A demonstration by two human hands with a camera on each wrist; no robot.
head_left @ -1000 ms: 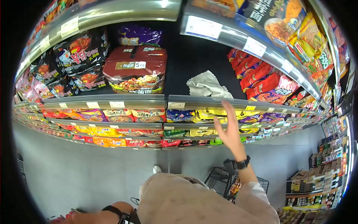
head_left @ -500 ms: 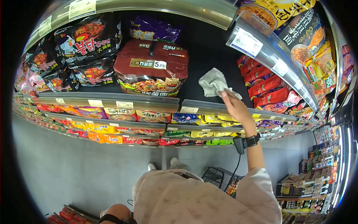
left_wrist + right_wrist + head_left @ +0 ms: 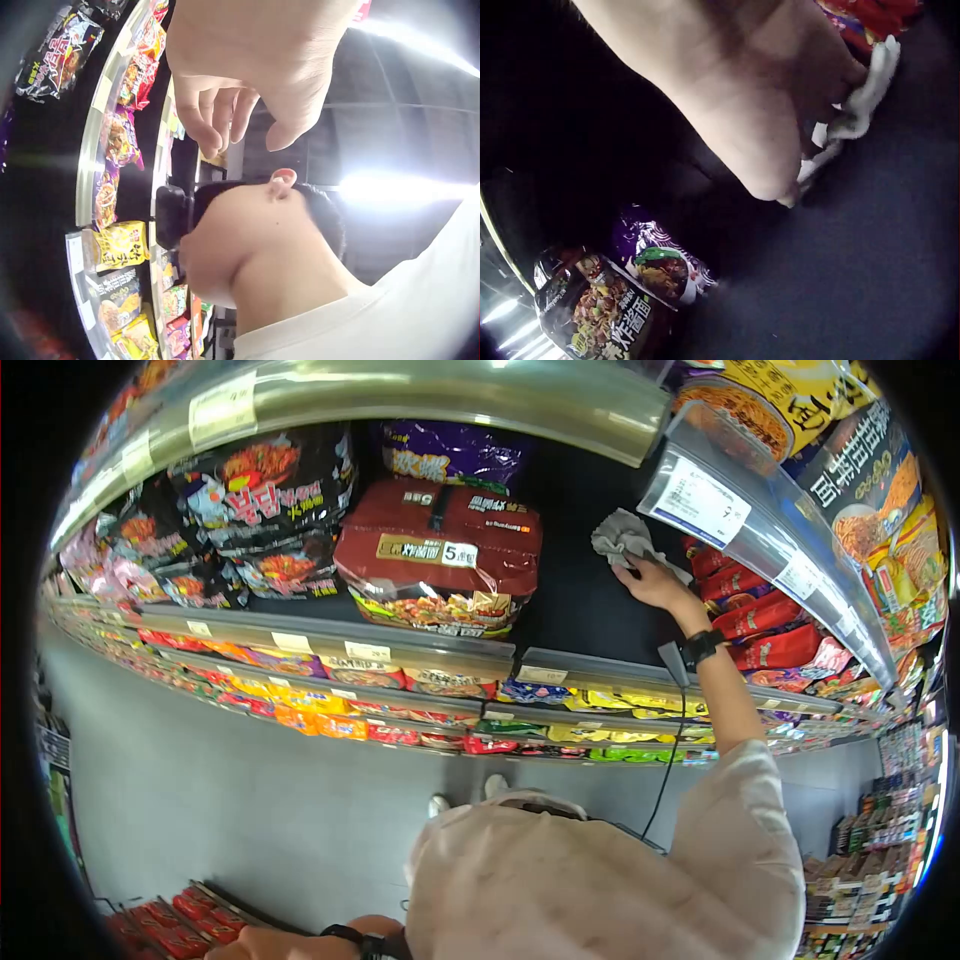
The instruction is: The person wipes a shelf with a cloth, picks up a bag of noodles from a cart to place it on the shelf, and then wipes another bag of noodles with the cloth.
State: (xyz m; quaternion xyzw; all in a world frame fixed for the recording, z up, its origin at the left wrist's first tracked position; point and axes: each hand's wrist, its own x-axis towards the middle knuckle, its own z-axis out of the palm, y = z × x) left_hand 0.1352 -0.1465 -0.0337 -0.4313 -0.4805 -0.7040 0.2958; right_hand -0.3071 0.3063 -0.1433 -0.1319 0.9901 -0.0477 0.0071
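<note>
A crumpled grey-white cloth (image 3: 628,538) lies on the black shelf board, toward the back. My right hand (image 3: 655,582) reaches in over the shelf and grips it, with the cloth bunched around the fingertips. In the right wrist view, folds of the cloth (image 3: 866,101) stick out past the thumb and fingers, and the palm hides the rest. My left hand (image 3: 251,56) is held up near the head, its fingers loosely bent around nothing. A brown-red five-pack of noodles (image 3: 440,555) stands left of the right hand, and red noodle packets (image 3: 765,615) lean in a row at its right.
Black noodle packs (image 3: 265,490) fill the shelf's left, with a purple pack (image 3: 455,455) behind the five-pack. An upper shelf edge (image 3: 400,410) and a clear price rail (image 3: 700,500) overhang the board. The front shelf lip (image 3: 590,665) runs below my forearm.
My right hand has come down onto the cloth, taken hold of it and moved it deeper and to the right on the shelf. The head view has shifted as well.
</note>
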